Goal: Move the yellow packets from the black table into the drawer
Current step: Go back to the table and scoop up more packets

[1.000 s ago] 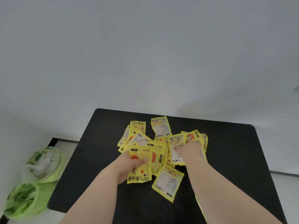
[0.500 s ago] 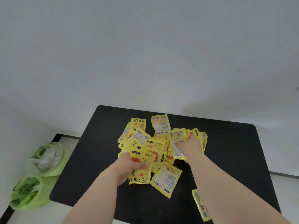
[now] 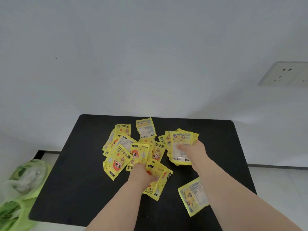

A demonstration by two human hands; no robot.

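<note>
Several yellow packets (image 3: pixel 126 147) lie in a loose heap on the middle of the black table (image 3: pixel 80 180). My left hand (image 3: pixel 143 174) grips a crumpled yellow packet (image 3: pixel 158 179) at the near side of the heap. My right hand (image 3: pixel 191 149) holds a stack of yellow packets (image 3: pixel 181 145), lifted and tilted toward me at the right of the heap. One more packet (image 3: pixel 193 195) lies apart near the table's front right, partly behind my right forearm. No drawer is in view.
A green plastic bag (image 3: pixel 21 184) sits on the floor left of the table. A white wall stands right behind the table, with a socket plate (image 3: pixel 285 74) at the upper right. Pale floor tiles (image 3: pixel 275 189) show to the right.
My right hand has gathered a stack of packets and raised it to the right. My left hand has closed on a packet at the heap's near edge. The camera view shifted slightly.
</note>
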